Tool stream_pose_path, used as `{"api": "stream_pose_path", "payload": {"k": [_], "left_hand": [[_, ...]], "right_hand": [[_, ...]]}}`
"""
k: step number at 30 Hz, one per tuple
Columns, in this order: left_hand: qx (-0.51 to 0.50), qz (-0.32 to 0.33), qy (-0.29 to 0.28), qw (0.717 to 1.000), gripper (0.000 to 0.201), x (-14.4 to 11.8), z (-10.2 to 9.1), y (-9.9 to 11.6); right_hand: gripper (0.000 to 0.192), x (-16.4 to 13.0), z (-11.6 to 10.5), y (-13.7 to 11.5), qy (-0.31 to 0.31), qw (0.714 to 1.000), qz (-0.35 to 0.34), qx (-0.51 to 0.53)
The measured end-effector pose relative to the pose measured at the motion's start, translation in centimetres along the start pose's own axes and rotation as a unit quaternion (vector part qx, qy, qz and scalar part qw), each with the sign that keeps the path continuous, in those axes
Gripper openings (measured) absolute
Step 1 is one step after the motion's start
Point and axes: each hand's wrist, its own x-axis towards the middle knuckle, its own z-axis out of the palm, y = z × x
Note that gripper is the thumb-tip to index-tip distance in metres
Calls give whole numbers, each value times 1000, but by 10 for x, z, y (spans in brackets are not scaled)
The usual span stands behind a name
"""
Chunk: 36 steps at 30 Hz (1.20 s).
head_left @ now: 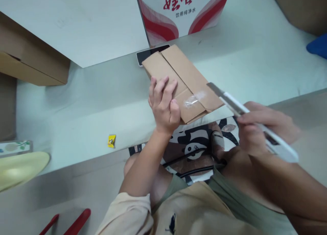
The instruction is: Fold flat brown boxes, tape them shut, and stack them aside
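A small brown cardboard box (pixel 187 71) lies at the near edge of the table, its top flaps meeting in a seam. A shiny strip of clear tape (pixel 194 99) crosses that seam near the close end. My left hand (pixel 165 105) grips the box's left side, with curled fingers and thumb on the cardboard. In my right hand (pixel 263 126) is a white utility knife (pixel 236 104), blade out. Its blade tip points at the box's right edge; whether they touch I cannot tell. Motion blurs the right hand slightly.
A dark-screened phone (pixel 153 53) lies behind the box, partly covered. A large white carton with red markings (pixel 184 13) stands beyond. A small yellow wrapper (pixel 111 141) sits left on the table (pixel 84 115). Another cardboard box (pixel 38 64) and a pale yellow rounded object (pixel 22 168) are further left.
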Motion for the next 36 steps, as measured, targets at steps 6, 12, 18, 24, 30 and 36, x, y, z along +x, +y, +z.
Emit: {"api": "stream_pose_path", "payload": {"k": [6,12,18,24,30,36], "left_hand": [[-17,4,9,1000,60,1,0,-1],[-32,-16,-7,999,61,-1,0,-1],[-11,-13,13,1000,60,0,0,-3],[-25,-22,14,999,60,1,1,-5],[5,4,34,999,62,3,2,-5],[-21,-1,25,999,62,2,-2,-9]], "right_hand": [[29,8,3,-11,-89,990,-73,-76],[27,11,-3,-18,-141,976,-56,-158],[32,10,7,-23,-117,976,-70,-167],[24,-1,7,-23,-67,977,-62,-195],[35,-1,-1,-50,-111,981,15,-160],[30,-15,-30,-55,-111,987,38,-107]]}}
